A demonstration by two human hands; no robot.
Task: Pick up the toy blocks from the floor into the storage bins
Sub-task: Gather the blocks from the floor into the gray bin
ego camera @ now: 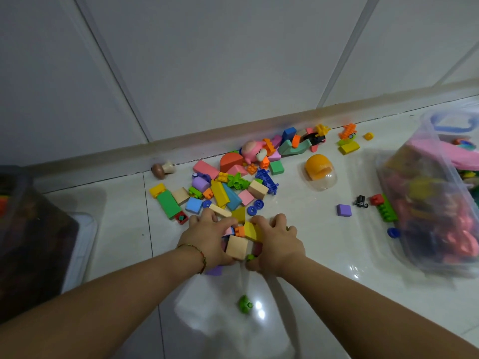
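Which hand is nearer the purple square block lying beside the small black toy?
Right. The right hand lies left of the purple square block, a bit nearer the camera; the left hand is farther left, across the gathered blocks.

Two bare forearms reach forward from the lower corners of the view and converge at centre. The left hand (207, 237) and right hand (278, 242) face each other, palms inward and fingers curled, cupping a cluster of blocks (237, 247) between them. A thin cord bracelet (201, 255) circles the left wrist.
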